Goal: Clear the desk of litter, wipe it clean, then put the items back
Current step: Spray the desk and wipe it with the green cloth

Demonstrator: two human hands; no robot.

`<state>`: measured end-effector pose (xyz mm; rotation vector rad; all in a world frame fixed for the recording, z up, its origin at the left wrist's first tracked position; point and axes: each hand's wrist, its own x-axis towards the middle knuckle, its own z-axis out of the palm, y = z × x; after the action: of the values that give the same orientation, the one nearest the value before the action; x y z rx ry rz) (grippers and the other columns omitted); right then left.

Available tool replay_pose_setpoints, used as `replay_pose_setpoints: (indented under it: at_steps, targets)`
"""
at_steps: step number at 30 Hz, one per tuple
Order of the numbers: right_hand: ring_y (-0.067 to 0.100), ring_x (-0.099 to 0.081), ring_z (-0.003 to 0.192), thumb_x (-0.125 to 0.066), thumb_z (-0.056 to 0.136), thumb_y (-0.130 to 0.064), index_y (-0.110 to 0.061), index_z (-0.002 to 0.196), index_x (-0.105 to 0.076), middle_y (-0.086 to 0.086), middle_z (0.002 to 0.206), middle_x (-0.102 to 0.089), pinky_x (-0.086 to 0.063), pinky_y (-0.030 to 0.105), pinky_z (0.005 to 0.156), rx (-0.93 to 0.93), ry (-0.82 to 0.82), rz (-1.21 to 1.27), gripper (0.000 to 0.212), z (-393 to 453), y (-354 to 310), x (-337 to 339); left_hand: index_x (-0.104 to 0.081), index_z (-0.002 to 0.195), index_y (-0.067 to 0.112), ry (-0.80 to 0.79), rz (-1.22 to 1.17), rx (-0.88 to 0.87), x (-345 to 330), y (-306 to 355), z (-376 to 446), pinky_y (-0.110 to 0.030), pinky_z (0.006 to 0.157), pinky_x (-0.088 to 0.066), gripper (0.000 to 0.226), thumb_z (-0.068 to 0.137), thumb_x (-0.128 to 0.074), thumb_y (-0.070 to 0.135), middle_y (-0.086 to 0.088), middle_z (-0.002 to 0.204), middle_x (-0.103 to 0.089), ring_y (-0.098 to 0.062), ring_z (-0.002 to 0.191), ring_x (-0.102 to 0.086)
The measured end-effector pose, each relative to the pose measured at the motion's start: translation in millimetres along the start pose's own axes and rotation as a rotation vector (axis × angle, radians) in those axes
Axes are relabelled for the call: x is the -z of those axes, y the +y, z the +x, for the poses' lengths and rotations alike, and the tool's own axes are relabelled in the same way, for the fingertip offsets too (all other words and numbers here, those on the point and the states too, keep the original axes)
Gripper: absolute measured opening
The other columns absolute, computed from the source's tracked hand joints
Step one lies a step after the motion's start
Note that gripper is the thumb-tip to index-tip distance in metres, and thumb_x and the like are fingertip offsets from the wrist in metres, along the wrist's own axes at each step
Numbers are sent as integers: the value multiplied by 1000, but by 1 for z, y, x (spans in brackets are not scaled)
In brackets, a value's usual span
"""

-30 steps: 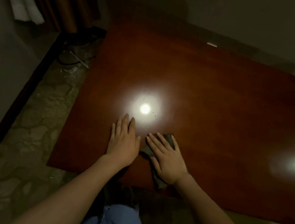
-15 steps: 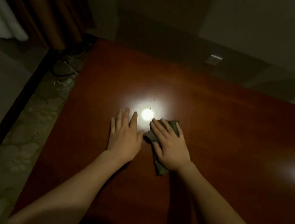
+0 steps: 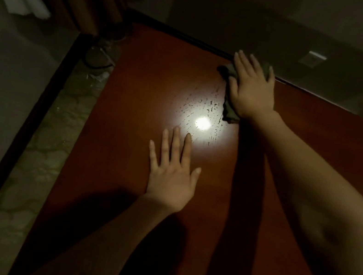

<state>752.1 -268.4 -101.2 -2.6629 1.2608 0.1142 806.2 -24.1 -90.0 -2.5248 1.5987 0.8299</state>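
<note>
Wiping looks to be the step in hand: the right hand [image 3: 251, 89] lies flat with straight, slightly spread fingers [image 3: 242, 59] pressing a dark cloth [image 3: 230, 112] onto the desk [image 3: 128, 128] at its far edge, probably to reach the back strip. The cloth sits mostly under the palm, showing left of the fingers and beside the wrist. Nearer the desk's left edge, the left hand [image 3: 173, 172] rests flat, fingers straight and apart, likely bracing the reach.
</note>
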Motion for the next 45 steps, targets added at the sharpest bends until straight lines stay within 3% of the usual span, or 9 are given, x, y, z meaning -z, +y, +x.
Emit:
replay_pose_setpoints:
  at_steps: [6,9,15,20,25,30,33,40,45]
  targets:
    - [17,-4,148,-25,101,-39,-21,153,-11,-4,161,-9,3,49,116,46,-23,-15,57,-38,-63,-10,24,144,10,-47,-15,-44,17,-5,-7,-46,110,21,68,101,-19,39,-11,149,36,-28,136,36]
    - [15,-4,148,-17,99,-43,-21,153,-10,-5,160,-8,8,46,115,90,-62,-39,59,-89,-84,-19,15,148,4,-6,-63,-24,26,-26,-30,-38,113,17,64,103,-22,31,-11,155,25,-24,142,26]
    - [13,2,147,0,90,-50,-23,153,-7,-7,159,-1,11,49,114,96,-125,-46,68,-195,-122,-39,13,148,3,-18,-74,35,17,-78,-102,-38,115,12,65,102,-21,34,-14,157,18,-28,143,21]
    - [15,-3,145,-16,95,-46,-20,151,-17,-8,155,-6,2,53,117,75,-74,-11,61,-287,-163,-64,12,148,3,-50,-66,2,-11,-106,-161,-38,117,9,66,102,-22,34,-14,157,18,-27,144,19]
    - [15,-20,143,-31,95,-42,-18,148,-29,-4,153,-31,-13,52,110,36,-10,-29,58,-366,-201,-85,9,149,4,-49,-65,-66,-28,-133,-208,-36,117,9,64,102,-24,32,-12,158,15,-25,145,16]
    - [16,-19,143,-34,94,-41,-18,149,-28,-4,154,-28,-14,52,110,32,9,-40,60,-413,-226,-94,6,150,4,-34,-73,-100,-32,-161,-227,-34,117,6,63,102,-26,30,-10,159,12,-23,146,13]
    - [18,-22,142,-38,89,-41,-20,148,-28,-5,154,-25,-14,52,109,133,-36,-52,64,-440,-247,-101,5,150,5,-23,-86,-100,-33,-170,-236,-35,118,3,63,102,-27,29,-10,159,8,-24,146,10]
    - [15,-19,143,-34,95,-46,-24,151,-18,-8,154,-27,-13,51,110,322,-110,-63,63,-413,-253,-96,2,151,6,6,-95,-88,-26,-167,-227,-36,119,-1,62,102,-29,29,-13,159,2,-27,146,7]
    - [14,-22,143,-32,95,-44,-24,150,-26,-10,153,-23,-11,50,112,238,-121,-33,58,-348,-236,-82,0,151,7,41,-126,-84,-8,-162,-196,-37,119,-2,61,102,-28,29,-13,159,1,-26,146,6]
